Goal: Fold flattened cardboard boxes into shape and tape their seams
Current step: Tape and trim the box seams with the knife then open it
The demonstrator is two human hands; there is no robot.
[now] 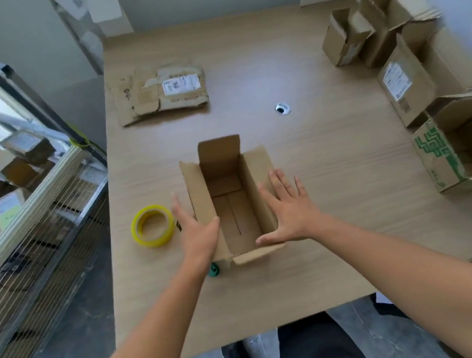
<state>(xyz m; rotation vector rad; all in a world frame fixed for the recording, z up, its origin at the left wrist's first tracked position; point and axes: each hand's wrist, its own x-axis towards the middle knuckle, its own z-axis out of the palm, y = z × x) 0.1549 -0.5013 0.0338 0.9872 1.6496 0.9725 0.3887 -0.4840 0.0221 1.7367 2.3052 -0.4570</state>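
**Open box (231,197) on the wooden tabletop (318,167)**

The left hand (196,230) and right hand (290,210) lie flat on its sides, fingers straight. A yellow tape roll (152,225) sits just left. Flat cardboard (160,93) lies farther back. Other boxes (407,88) crowd the right edge. A wire shelf (18,194) stands at the left.

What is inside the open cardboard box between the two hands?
Inside the box only its own bottom flaps show, meeting at a dark seam. The left hand covers the near left corner, so that part cannot be seen.
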